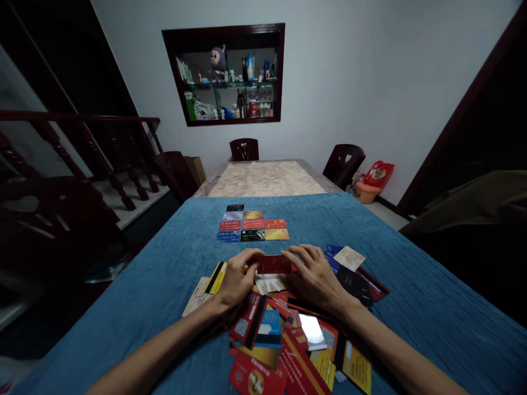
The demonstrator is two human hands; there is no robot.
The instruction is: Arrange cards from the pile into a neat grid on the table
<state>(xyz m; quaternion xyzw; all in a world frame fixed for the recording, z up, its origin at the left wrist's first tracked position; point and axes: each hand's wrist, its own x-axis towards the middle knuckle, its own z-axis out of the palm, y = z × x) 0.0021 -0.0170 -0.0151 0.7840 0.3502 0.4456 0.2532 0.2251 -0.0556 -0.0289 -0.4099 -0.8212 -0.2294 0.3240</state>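
The person at the desk (263, 178) has both arms reaching over its blue ribbed cloth (164, 236), holding one dark red rectangular card (275, 264) upright on its long side, face toward the sitter, between the two hands. The left hand (241, 274) has its grip drawn in on the card's left end, fingers curled over the upper corner and thumb below. The right hand (312, 274) meets the other end, its grip nearly closed, forefinger tip at the upper right corner; where its thumb presses I can't see from here.

Just beneath the held card lie some whitish rectangular cards (270, 283), and nearer the person spreads a loose, overlapping heap of red, yellow and blue cards (269, 329). A yellow card with a black stripe (216, 277) lies just beside the left hand. By the right hand sits a small scatter topped by a beige rectangular card (349, 258) and a black one (354, 284). Beyond the hands, nine cards are laid out in neat rows, with a single black rectangular card (235, 208) at the far end.
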